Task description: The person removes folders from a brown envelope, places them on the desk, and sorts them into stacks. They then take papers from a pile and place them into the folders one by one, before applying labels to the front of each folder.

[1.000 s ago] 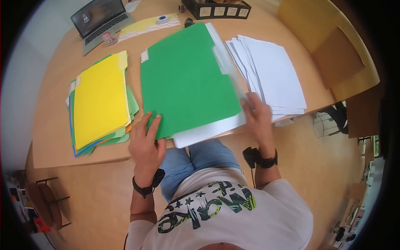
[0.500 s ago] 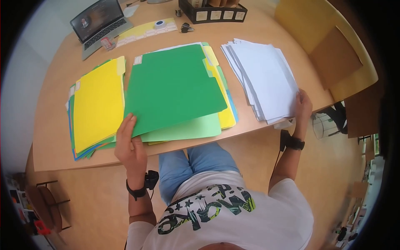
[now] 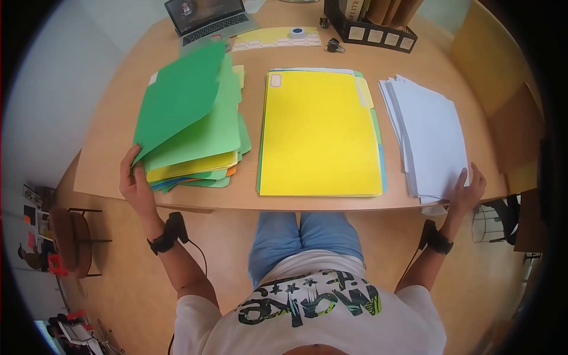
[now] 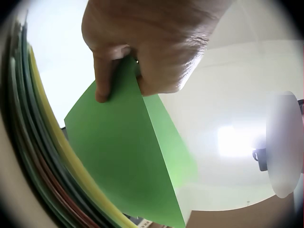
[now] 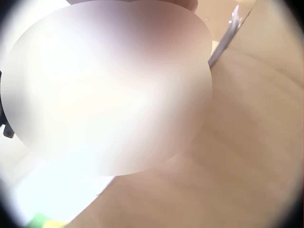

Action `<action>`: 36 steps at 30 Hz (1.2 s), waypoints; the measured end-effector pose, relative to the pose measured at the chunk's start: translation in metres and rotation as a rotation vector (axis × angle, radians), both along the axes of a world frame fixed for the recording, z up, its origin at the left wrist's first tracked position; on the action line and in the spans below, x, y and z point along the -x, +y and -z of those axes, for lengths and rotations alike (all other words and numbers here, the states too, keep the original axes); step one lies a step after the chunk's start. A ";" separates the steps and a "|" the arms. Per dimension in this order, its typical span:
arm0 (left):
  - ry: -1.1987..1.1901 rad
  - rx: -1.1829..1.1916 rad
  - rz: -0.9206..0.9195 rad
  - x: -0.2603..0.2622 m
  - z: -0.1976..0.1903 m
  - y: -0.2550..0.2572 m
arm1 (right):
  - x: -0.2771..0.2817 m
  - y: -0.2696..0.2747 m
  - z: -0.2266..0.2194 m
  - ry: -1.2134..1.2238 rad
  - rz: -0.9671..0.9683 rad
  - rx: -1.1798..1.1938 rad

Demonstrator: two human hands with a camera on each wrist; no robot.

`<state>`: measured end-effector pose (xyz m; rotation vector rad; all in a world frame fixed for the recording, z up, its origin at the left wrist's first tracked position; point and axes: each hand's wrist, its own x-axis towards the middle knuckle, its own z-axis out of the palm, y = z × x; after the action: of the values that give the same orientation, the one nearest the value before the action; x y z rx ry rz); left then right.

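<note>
My left hand (image 3: 139,186) pinches the near left corner of a green file folder (image 3: 180,103), raised at a slant over the left stack of folders (image 3: 204,167). The folder gapes, its lighter green flap (image 3: 207,142) showing below the dark cover. In the left wrist view, thumb and fingers grip the folder's edge. My right hand (image 3: 469,192) is at the near right corner of a pile of white paper (image 3: 432,139), thumb over the sheets. Most of its view is blurred, and I cannot tell whether it grips a sheet. Between the hands lies a folder stack topped by a yellow folder (image 3: 322,136).
At the back stand a laptop (image 3: 213,26), a yellow sheet of labels (image 3: 260,40) with a white roll (image 3: 297,33) on it, a black clip-like object (image 3: 335,46) and a black organizer box (image 3: 376,36). The table's near edge (image 3: 236,206) runs before the stacks.
My left hand has carried the green folder leftward from the middle stack to over the left stack, uncovering the yellow folder. My right hand has moved from the folder to the paper pile's corner.
</note>
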<state>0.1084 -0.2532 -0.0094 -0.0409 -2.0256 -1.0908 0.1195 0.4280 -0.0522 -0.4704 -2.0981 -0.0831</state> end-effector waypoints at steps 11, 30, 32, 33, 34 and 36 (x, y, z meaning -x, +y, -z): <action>-0.315 0.465 -0.100 -0.017 0.041 -0.047 | -0.010 -0.158 -0.031 -0.221 -0.807 0.608; -0.226 0.589 0.389 -0.005 0.024 0.205 | -0.007 -0.182 -0.010 -0.366 -0.848 0.690; -0.210 0.545 0.389 -0.004 0.027 0.201 | -0.006 -0.182 -0.009 -0.361 -0.848 0.689; -0.199 0.526 0.380 -0.004 0.030 0.199 | -0.006 -0.182 -0.011 -0.368 -0.842 0.685; -0.186 0.507 0.372 -0.005 0.033 0.198 | -0.007 -0.183 -0.012 -0.374 -0.836 0.680; -0.175 0.509 0.324 -0.008 0.034 0.199 | -0.008 -0.188 -0.016 -0.358 -0.815 0.733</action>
<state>0.1160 -0.0537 -0.0438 -0.5689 -2.4695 -0.7552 0.1276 0.2397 -0.0363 0.0292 -2.4763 1.1723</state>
